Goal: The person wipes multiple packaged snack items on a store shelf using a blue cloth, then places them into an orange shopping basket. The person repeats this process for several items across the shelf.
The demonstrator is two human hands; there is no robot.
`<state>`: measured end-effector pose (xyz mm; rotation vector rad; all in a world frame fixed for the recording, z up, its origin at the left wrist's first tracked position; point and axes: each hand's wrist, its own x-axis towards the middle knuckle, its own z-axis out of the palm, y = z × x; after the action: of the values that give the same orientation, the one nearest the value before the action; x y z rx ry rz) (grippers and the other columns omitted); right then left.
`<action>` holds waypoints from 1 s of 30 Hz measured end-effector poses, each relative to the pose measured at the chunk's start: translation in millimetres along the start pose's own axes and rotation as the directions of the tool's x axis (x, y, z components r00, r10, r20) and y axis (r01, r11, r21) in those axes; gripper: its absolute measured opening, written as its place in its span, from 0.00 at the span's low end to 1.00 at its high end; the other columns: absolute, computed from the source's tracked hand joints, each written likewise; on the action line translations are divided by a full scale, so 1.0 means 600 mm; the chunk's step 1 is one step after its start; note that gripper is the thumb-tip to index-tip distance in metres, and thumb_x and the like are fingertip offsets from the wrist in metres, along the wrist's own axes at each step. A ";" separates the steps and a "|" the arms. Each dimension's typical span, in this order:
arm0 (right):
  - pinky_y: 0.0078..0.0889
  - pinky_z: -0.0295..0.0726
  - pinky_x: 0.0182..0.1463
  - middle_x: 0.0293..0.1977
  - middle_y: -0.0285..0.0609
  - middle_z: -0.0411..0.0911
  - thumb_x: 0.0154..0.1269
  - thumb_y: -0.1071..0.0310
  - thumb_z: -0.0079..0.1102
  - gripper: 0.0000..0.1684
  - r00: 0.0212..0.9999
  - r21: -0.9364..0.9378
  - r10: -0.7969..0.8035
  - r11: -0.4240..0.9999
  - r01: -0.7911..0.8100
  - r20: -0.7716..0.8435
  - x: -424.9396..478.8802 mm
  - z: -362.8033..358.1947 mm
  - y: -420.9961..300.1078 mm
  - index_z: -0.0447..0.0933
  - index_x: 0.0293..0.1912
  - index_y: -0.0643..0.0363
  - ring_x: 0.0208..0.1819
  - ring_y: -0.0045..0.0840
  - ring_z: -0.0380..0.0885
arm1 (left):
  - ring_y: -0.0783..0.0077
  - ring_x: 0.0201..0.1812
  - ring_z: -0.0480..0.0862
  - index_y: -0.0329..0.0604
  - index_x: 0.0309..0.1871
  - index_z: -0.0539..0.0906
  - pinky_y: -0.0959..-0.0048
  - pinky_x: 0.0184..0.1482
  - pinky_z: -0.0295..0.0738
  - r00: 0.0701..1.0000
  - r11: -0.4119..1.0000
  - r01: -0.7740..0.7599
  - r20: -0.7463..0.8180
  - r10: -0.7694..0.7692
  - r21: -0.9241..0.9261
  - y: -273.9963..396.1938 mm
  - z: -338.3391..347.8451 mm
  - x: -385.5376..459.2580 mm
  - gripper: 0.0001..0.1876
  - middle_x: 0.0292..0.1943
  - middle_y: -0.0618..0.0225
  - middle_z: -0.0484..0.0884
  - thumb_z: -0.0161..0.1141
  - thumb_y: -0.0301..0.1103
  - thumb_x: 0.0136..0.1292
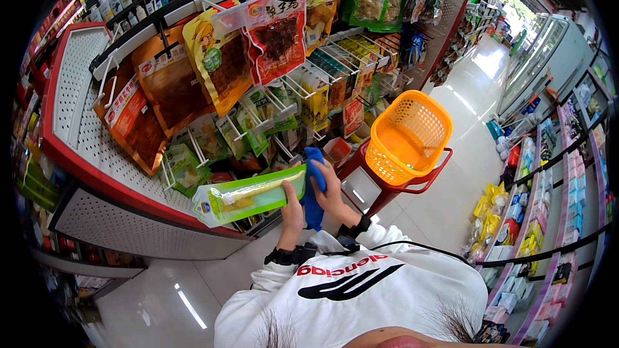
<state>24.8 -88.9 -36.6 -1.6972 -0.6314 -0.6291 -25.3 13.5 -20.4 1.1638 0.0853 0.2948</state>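
Observation:
My left hand (292, 212) holds a long green and clear plastic snack packet (251, 196) with pale food inside, its hanging end pointing left. A blue cloth (314, 203) is gripped in my right hand (331, 192), close to the packet's right end. Beyond my hands, packaged snacks hang on white wire hooks, among them a red packet (279, 38), a yellow packet (225, 60) and brown foil packets (169, 79). An orange plastic basket (435, 130) rests on a dark red stool or cart (363, 180) to the right of my hands.
The curved red edge (159, 209) of a perforated display shelf runs close on the left. Stocked shelves (556, 203) line the right side, with yellow packets (491, 208) hanging at their near end. A tiled aisle (466, 92) leads away to glass-fronted refrigerators (541, 63).

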 end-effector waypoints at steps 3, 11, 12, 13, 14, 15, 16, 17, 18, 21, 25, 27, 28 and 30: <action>0.26 0.73 0.50 0.45 0.44 0.76 0.55 0.77 0.60 0.27 0.915 0.242 0.360 0.885 -0.397 0.185 0.000 -0.026 0.053 0.70 0.56 0.61 0.46 0.23 0.75 | 0.71 0.57 0.72 0.38 0.60 0.70 0.74 0.60 0.63 0.995 0.999 0.010 0.103 -0.015 0.049 -0.002 0.001 -0.002 0.24 0.59 0.63 0.73 0.36 0.48 0.75; 0.20 0.74 0.48 0.45 0.37 0.76 0.65 0.70 0.56 0.19 0.805 0.479 0.550 0.657 -0.582 0.225 0.080 -0.147 0.031 0.72 0.56 0.62 0.46 0.15 0.73 | 0.62 0.48 0.78 0.36 0.50 0.79 0.70 0.54 0.67 0.915 0.829 -0.188 0.401 -0.048 0.527 0.026 -0.017 0.018 0.15 0.48 0.58 0.81 0.52 0.38 0.69; 0.20 0.74 0.50 0.46 0.37 0.76 0.66 0.68 0.54 0.21 0.799 0.488 0.551 0.644 -0.590 0.239 0.087 -0.157 0.018 0.71 0.57 0.62 0.47 0.16 0.73 | 0.56 0.44 0.79 0.36 0.47 0.80 0.66 0.48 0.71 0.922 0.833 -0.129 0.375 -0.099 0.538 0.011 -0.025 0.021 0.16 0.45 0.53 0.81 0.57 0.40 0.64; 0.20 0.73 0.51 0.47 0.37 0.76 0.66 0.69 0.54 0.21 0.821 0.477 0.506 0.671 -0.568 0.265 0.093 -0.161 0.003 0.71 0.57 0.62 0.48 0.17 0.73 | 0.55 0.44 0.80 0.35 0.47 0.80 0.65 0.47 0.71 0.891 0.759 -0.164 0.424 -0.159 0.630 0.011 -0.026 0.026 0.17 0.45 0.51 0.81 0.58 0.40 0.63; 0.20 0.73 0.52 0.47 0.37 0.76 0.65 0.70 0.55 0.21 0.839 0.466 0.460 0.698 -0.544 0.290 0.098 -0.163 -0.013 0.71 0.57 0.61 0.49 0.17 0.73 | 0.53 0.43 0.80 0.35 0.47 0.80 0.64 0.46 0.72 0.857 0.674 -0.208 0.464 -0.224 0.709 0.011 -0.026 0.030 0.17 0.44 0.50 0.81 0.58 0.41 0.62; 0.21 0.72 0.53 0.47 0.37 0.76 0.65 0.71 0.55 0.21 0.855 0.456 0.412 0.724 -0.518 0.316 0.101 -0.163 -0.020 0.71 0.57 0.61 0.49 0.17 0.73 | 0.52 0.43 0.80 0.35 0.46 0.80 0.63 0.45 0.72 0.820 0.579 -0.258 0.492 -0.292 0.774 0.011 -0.025 0.034 0.18 0.44 0.48 0.80 0.59 0.41 0.61; 0.22 0.71 0.55 0.49 0.38 0.76 0.62 0.73 0.56 0.22 0.866 0.353 0.376 0.802 -0.482 0.328 0.100 -0.158 -0.019 0.72 0.57 0.61 0.51 0.18 0.73 | 0.50 0.41 0.80 0.36 0.46 0.81 0.62 0.43 0.73 0.795 0.491 -0.311 0.506 -0.335 0.814 0.006 -0.019 0.037 0.18 0.41 0.45 0.80 0.61 0.42 0.59; 0.23 0.71 0.56 0.50 0.38 0.76 0.60 0.76 0.56 0.23 0.877 0.299 0.340 0.845 -0.444 0.341 0.097 -0.154 -0.021 0.73 0.56 0.61 0.51 0.18 0.73 | 0.49 0.40 0.80 0.36 0.46 0.80 0.63 0.42 0.73 0.779 0.531 -0.301 0.525 -0.342 0.792 0.002 -0.017 0.038 0.18 0.40 0.45 0.80 0.61 0.42 0.59; 0.23 0.71 0.56 0.50 0.39 0.76 0.62 0.71 0.56 0.21 0.869 0.330 0.313 0.832 -0.446 0.385 0.091 -0.154 -0.018 0.73 0.56 0.62 0.51 0.19 0.73 | 0.49 0.39 0.80 0.36 0.46 0.80 0.64 0.42 0.73 0.762 0.570 -0.288 0.545 -0.350 0.770 -0.002 -0.017 0.036 0.18 0.40 0.45 0.80 0.61 0.42 0.59; 0.22 0.72 0.54 0.48 0.39 0.77 0.64 0.44 0.53 0.34 0.874 0.483 0.323 0.737 -0.474 0.364 0.068 -0.149 0.010 0.72 0.55 0.64 0.49 0.19 0.74 | 0.51 0.38 0.81 0.37 0.47 0.80 0.65 0.42 0.74 0.725 0.644 -0.210 0.559 -0.402 0.735 -0.010 -0.019 0.037 0.18 0.39 0.47 0.81 0.61 0.41 0.59; 0.22 0.73 0.51 0.44 0.37 0.76 0.61 0.42 0.57 0.37 0.861 0.669 0.433 0.560 -0.489 0.267 0.069 -0.157 0.004 0.70 0.56 0.65 0.46 0.17 0.75 | 0.55 0.40 0.83 0.38 0.50 0.79 0.68 0.44 0.74 0.748 0.747 -0.042 0.517 -0.417 0.663 -0.008 -0.018 0.035 0.17 0.40 0.51 0.82 0.60 0.38 0.60; 0.22 0.73 0.51 0.43 0.35 0.76 0.60 0.50 0.63 0.32 0.892 0.605 0.385 0.660 -0.446 0.238 0.076 -0.164 -0.007 0.70 0.55 0.64 0.45 0.17 0.75 | 0.56 0.42 0.82 0.38 0.50 0.79 0.68 0.46 0.74 0.748 0.751 -0.099 0.546 -0.376 0.652 -0.009 -0.019 0.036 0.18 0.42 0.52 0.82 0.60 0.37 0.60; 0.21 0.73 0.50 0.41 0.33 0.76 0.55 0.66 0.68 0.27 0.858 0.485 0.463 0.711 -0.509 0.222 0.089 -0.163 -0.037 0.72 0.53 0.62 0.43 0.16 0.74 | 0.56 0.43 0.82 0.39 0.51 0.78 0.68 0.46 0.74 0.747 0.752 -0.126 0.560 -0.357 0.647 -0.009 -0.020 0.035 0.18 0.43 0.53 0.82 0.60 0.37 0.60; 0.20 0.73 0.49 0.40 0.33 0.76 0.52 0.72 0.68 0.24 0.852 0.398 0.469 0.753 -0.523 0.233 0.084 -0.158 -0.037 0.74 0.51 0.61 0.42 0.15 0.74 | 0.56 0.44 0.82 0.39 0.51 0.78 0.67 0.48 0.73 0.714 0.710 -0.121 0.557 -0.424 0.694 -0.003 -0.020 0.035 0.18 0.44 0.53 0.82 0.60 0.37 0.60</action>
<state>37.7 -173.1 32.5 -1.3772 -0.3387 0.0141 -7.5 29.2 -24.7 1.9559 -0.4034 -0.4117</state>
